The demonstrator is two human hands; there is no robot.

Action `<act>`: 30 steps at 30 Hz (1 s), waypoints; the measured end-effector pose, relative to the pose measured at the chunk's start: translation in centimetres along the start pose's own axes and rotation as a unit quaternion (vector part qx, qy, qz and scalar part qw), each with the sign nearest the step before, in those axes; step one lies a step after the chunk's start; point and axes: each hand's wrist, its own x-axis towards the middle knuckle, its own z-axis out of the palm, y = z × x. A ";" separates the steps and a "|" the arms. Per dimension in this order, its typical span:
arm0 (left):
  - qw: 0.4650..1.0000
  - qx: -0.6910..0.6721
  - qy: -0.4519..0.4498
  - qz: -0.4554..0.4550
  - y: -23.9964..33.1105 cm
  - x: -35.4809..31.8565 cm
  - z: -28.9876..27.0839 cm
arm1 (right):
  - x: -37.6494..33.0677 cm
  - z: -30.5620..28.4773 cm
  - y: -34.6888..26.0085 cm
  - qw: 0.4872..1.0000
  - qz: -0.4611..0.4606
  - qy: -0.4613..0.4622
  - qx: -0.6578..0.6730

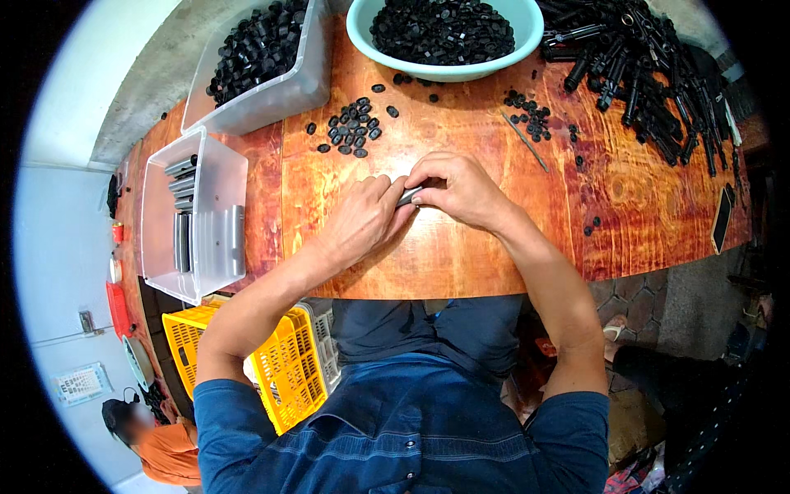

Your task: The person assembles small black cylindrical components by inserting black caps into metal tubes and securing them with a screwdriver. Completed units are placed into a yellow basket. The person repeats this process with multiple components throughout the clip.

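My left hand (364, 216) and my right hand (462, 191) meet over the middle of the wooden table. Between their closed fingers is a short grey metal tube (409, 196), mostly covered by the left hand. The right thumb and fingertips pinch its end; whether they also hold a small part is hidden. Just beyond my hands lies a loose group of small oval black caps (352, 130). Similar grey tubes (183, 242) lie in the clear plastic bin (222, 177) to my left.
A larger clear bin (300, 95) of black parts and a light-blue basin (527, 51) of small black pieces stand at the back. Black tubular parts (629, 78) pile up at right, near a thin rod (525, 142). Below left is a yellow crate (288, 370); a person in orange (167, 453) is beyond.
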 end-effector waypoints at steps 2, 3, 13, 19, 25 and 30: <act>1.000 -0.009 0.005 -0.017 0.1 0.0 0.2 | 0.2 0.0 -0.1 1.000 -0.026 0.005 0.002; 1.000 -0.014 0.007 -0.026 0.2 0.0 0.3 | 0.2 0.0 -0.3 0.999 -0.039 0.008 0.005; 0.996 0.069 -0.033 -0.052 0.6 0.6 0.6 | 0.1 -0.1 -1.4 0.996 0.060 0.017 0.059; 0.992 0.077 -0.067 -0.068 1.1 1.1 -0.6 | 0.1 -0.2 -0.4 0.998 0.055 0.009 0.015; 0.996 0.066 -0.045 -0.031 0.2 1.4 -0.1 | 0.1 -0.1 -0.4 1.000 0.010 0.018 -0.013; 0.996 -0.028 -0.078 -0.047 0.1 1.2 0.4 | -0.1 0.0 -0.3 0.999 -0.005 0.025 -0.020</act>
